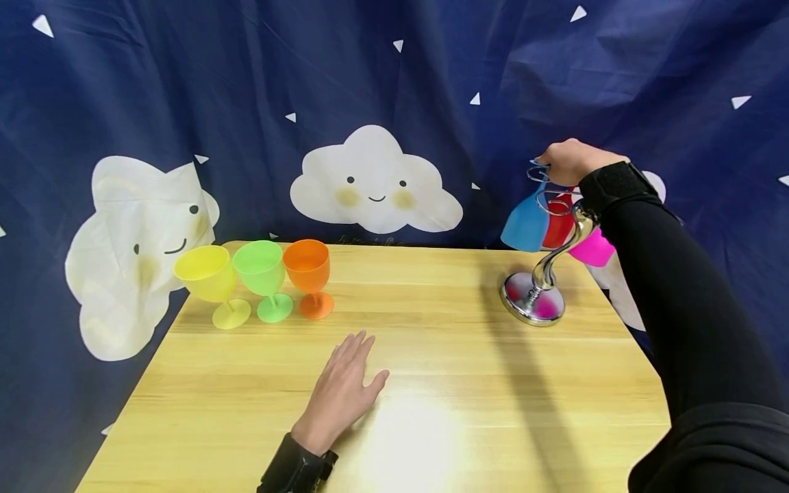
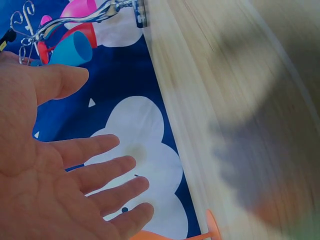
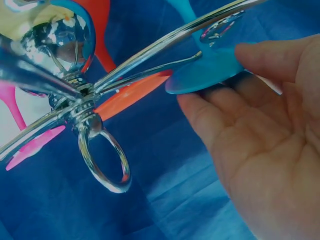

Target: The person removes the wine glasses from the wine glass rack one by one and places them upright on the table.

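Observation:
At the right of the head view stands a chrome stemware rack on a round shiny base. A blue plastic goblet, a red goblet and a pink goblet hang upside down from it. My right hand pinches the foot of the blue goblet between thumb and fingers, beside a wire arm of the rack. My left hand is over the front middle of the table, palm down, fingers straight, holding nothing.
Yellow, green and orange goblets stand upright in a row at the table's back left. The wooden table ends at a dark blue curtain printed with white clouds.

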Demonstrator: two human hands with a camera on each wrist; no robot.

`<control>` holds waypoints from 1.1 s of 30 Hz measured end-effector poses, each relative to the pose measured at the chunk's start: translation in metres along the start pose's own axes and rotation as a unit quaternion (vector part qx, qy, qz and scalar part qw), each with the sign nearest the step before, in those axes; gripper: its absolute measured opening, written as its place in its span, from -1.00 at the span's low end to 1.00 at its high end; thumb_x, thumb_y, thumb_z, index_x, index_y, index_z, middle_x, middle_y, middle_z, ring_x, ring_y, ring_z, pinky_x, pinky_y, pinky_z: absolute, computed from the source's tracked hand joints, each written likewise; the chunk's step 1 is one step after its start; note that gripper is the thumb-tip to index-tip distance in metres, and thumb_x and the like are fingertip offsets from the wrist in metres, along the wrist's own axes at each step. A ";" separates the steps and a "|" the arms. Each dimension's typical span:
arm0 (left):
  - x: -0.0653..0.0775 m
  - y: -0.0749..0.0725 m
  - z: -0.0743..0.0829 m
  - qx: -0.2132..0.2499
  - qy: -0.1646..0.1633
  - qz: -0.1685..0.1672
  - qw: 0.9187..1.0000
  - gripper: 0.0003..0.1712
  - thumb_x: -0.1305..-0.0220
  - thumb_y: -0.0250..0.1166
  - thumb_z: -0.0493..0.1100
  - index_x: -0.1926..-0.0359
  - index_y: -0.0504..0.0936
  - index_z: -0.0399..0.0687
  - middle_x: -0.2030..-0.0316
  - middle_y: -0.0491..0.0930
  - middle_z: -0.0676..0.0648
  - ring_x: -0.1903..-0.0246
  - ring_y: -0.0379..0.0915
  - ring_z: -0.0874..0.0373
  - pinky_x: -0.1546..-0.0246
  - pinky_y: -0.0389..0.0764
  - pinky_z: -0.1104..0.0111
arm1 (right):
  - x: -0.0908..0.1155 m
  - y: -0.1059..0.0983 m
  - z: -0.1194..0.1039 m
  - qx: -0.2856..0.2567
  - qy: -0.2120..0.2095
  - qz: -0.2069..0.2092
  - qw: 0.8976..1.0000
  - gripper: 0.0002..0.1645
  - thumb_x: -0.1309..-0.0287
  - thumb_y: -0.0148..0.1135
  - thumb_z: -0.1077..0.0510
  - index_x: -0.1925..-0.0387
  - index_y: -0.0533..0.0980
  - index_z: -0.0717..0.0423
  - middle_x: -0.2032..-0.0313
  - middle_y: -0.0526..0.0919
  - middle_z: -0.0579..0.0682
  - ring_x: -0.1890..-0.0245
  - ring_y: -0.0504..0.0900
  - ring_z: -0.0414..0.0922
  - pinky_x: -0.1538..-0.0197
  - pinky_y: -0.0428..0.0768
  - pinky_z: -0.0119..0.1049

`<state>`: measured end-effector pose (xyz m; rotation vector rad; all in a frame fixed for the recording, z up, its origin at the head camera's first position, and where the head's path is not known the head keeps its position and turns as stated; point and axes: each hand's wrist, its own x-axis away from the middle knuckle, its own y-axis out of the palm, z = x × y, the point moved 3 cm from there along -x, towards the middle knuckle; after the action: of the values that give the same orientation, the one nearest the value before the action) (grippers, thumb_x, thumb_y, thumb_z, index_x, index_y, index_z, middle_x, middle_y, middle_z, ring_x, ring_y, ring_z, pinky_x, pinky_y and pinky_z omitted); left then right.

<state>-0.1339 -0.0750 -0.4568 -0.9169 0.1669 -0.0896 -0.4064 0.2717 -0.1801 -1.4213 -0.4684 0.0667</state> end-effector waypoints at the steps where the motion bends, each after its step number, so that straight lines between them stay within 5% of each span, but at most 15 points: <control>1: 0.000 0.000 0.000 0.000 -0.001 -0.001 1.000 -0.22 -0.51 0.36 0.04 -0.55 0.41 -0.28 -0.59 0.30 -0.36 -0.61 0.18 -0.35 -0.65 0.19 -0.22 | 0.001 0.000 -0.001 0.001 0.002 -0.001 1.000 -0.28 -0.39 -0.23 0.47 -0.56 0.20 0.52 -0.51 0.21 0.59 -0.22 0.43 0.31 -0.06 0.47 0.04; 14: -0.001 0.002 0.000 0.001 -0.002 -0.002 1.000 -0.23 -0.51 0.35 0.03 -0.54 0.41 -0.31 -0.59 0.30 -0.37 -0.62 0.16 -0.35 -0.66 0.17 -0.21 | 0.014 0.002 -0.004 0.016 0.026 -0.004 1.000 -0.31 -0.41 -0.21 0.43 -0.53 0.29 0.47 -0.52 0.25 0.56 -0.24 0.48 0.27 -0.35 0.58 0.26; 16: -0.001 0.002 0.001 0.003 -0.001 -0.001 1.000 -0.24 -0.52 0.35 0.03 -0.54 0.41 -0.31 -0.59 0.31 -0.37 -0.62 0.16 -0.35 -0.66 0.17 -0.21 | 0.015 0.001 -0.006 0.018 0.025 -0.002 1.000 -0.39 -0.40 -0.19 0.44 -0.41 0.43 0.44 -0.34 0.51 0.53 -0.09 0.54 0.22 -0.16 0.65 0.14; 18: -0.001 0.002 0.001 0.005 -0.002 -0.001 1.000 -0.24 -0.51 0.34 0.02 -0.54 0.41 -0.31 -0.59 0.30 -0.37 -0.62 0.16 -0.34 -0.66 0.17 -0.21 | 0.015 0.000 -0.007 0.021 0.025 0.002 0.999 -0.54 -0.40 -0.17 0.43 -0.15 0.56 0.39 0.06 0.64 0.38 0.12 0.55 0.14 0.07 0.64 -0.02; 21: 0.000 0.002 0.002 0.009 -0.001 0.000 1.000 -0.24 -0.51 0.35 0.02 -0.54 0.41 -0.30 -0.59 0.30 -0.37 -0.62 0.16 -0.35 -0.66 0.18 -0.21 | 0.014 -0.003 -0.011 0.024 0.024 0.009 0.999 -0.74 -0.39 -0.16 0.42 0.27 0.49 0.25 0.43 0.32 0.02 0.36 0.43 0.00 0.31 0.42 -0.18; 33: -0.002 0.003 0.001 0.017 -0.006 -0.005 1.000 -0.24 -0.53 0.34 0.03 -0.55 0.40 -0.30 -0.60 0.28 -0.36 -0.63 0.13 -0.34 -0.67 0.15 -0.20 | 0.018 -0.009 -0.043 0.012 -0.001 0.039 0.999 -0.77 -0.41 -0.08 0.39 0.37 0.45 0.20 0.51 0.26 -0.04 0.51 0.40 -0.07 0.44 0.40 -0.27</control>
<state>-0.1352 -0.0720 -0.4587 -0.8852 0.1492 -0.0957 -0.3768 0.2354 -0.1697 -1.4163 -0.4119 0.1370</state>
